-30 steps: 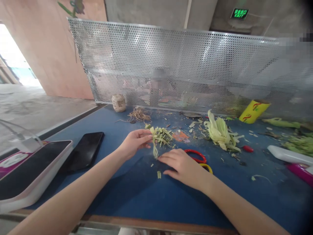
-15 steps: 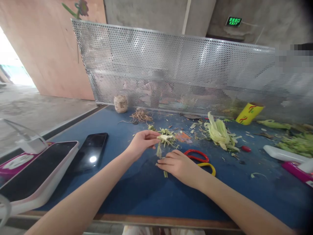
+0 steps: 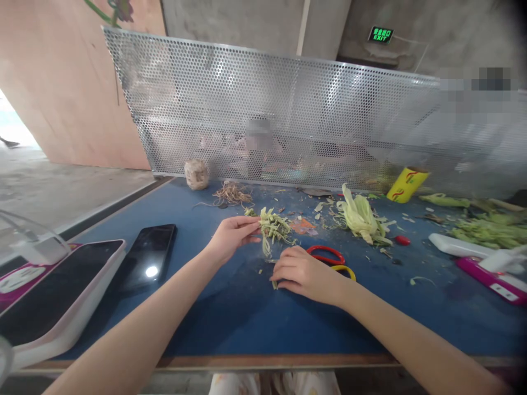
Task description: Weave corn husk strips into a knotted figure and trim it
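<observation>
My left hand pinches a small bundle of cut green strips just above the blue table. My right hand rests on the table in front of the bundle, fingers curled over small green bits I cannot make out well. Red and yellow scissor handles lie right behind my right hand.
A black phone and a white-edged tablet lie at the left. A heap of pale green husks, a yellow tube, a twine ball and dry fibres sit near the perforated metal screen. White and pink tools lie at the right.
My right hand's fingers have curled in from flat and drawn back a little toward me. My left hand keeps its hold on the bundle, which has shifted slightly.
</observation>
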Demonstrator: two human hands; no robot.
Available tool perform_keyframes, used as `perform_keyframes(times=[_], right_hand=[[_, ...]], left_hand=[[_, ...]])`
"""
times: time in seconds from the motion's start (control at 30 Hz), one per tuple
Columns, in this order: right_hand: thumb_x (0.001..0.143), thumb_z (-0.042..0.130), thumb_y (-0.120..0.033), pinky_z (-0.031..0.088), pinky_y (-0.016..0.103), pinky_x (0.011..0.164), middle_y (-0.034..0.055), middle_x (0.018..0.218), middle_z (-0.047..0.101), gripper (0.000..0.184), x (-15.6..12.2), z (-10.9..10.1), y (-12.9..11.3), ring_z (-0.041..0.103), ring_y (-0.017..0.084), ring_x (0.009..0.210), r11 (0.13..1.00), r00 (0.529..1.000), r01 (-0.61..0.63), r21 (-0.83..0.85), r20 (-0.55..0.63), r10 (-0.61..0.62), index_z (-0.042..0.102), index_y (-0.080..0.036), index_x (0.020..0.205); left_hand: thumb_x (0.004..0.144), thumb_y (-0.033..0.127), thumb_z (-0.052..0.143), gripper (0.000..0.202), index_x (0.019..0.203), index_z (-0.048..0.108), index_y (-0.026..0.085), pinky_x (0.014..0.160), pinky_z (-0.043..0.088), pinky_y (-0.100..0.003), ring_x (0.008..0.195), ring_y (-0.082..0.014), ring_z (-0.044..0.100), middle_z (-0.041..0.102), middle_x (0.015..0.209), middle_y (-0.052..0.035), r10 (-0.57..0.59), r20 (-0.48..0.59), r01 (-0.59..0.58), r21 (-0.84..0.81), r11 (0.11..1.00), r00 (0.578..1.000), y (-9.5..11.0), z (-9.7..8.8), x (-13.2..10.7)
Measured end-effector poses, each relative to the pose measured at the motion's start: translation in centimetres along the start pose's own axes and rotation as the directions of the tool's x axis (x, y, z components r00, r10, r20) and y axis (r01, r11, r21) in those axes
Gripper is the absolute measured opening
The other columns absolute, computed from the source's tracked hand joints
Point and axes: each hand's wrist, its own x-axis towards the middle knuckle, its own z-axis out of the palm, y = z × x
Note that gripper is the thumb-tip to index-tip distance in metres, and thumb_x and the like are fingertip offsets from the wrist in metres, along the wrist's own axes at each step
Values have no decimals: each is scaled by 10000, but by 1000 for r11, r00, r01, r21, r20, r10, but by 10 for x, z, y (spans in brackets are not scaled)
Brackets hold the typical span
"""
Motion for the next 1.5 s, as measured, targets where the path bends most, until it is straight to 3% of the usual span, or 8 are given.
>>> perform_keyframes(times=[0.23,0.6,1.0,1.1,1.23,1.3,1.4,1.5], right_hand=[[798,555,-206,379,272,828,14,794,601,81,18,0,-3,496,139,848,998,999,-29,52,-13,30,566,-168,727],[796,532,-142,388,267,790,1,782,617,60,30,26,3,516,134,812,982,990,-81,170,-103,99,559,-185,764],[730,527,-68,347,328,773,7,765,610,121,30,4,-9,512,155,799,953,948,-275,127,-126,291,543,-186,752],[744,512,-98,350,351,762,28,758,624,108,5,-24,21,534,166,750,884,829,-466,47,-326,454,575,-184,730],[793,435,-151,308,455,739,147,849,640,181,-44,-60,77,522,293,887,466,388,-880,-90,-701,598,611,-144,838],[807,396,-145,252,523,771,232,1104,558,231,-56,-66,91,430,373,1054,410,325,-909,-75,-744,584,609,-98,885],[807,443,-183,261,487,813,152,1027,628,210,-44,-53,84,525,300,980,512,436,-854,-96,-669,602,618,-146,917],[814,485,-307,314,398,823,51,920,673,202,-13,-28,55,603,212,862,799,715,-601,-10,-453,533,619,-216,934]], left_hand=[[660,16,653,115,754,637,81,626,559,-239,623,-123,643,670,658,-34,-13,-12,12,-27,1000,1000,-3,-6,4],[657,14,653,111,745,637,79,597,560,-226,605,-122,642,671,640,-37,-47,-37,47,7,999,998,-6,-5,8],[647,-17,653,131,715,605,83,633,567,-212,606,-108,641,663,638,-28,-59,-72,59,-7,998,996,-7,-6,8],[646,-21,654,128,713,601,75,661,565,-202,617,-115,649,673,661,-47,-88,-78,87,-15,996,993,-5,-6,8],[650,-30,648,146,746,601,70,714,556,-202,632,-115,656,684,691,-60,-119,-84,117,-26,993,989,-2,-5,8],[653,-40,640,163,760,600,77,733,553,-210,635,-112,657,686,697,-52,-125,-84,123,-36,992,989,-2,-3,6],[652,-55,629,196,783,605,89,739,554,-234,642,-114,659,690,705,-41,-140,-65,138,-46,989,988,-3,1,3],[647,-51,635,212,803,622,91,714,559,-233,658,-123,662,698,722,-45,-162,-26,161,-41,986,986,-4,5,-1]])
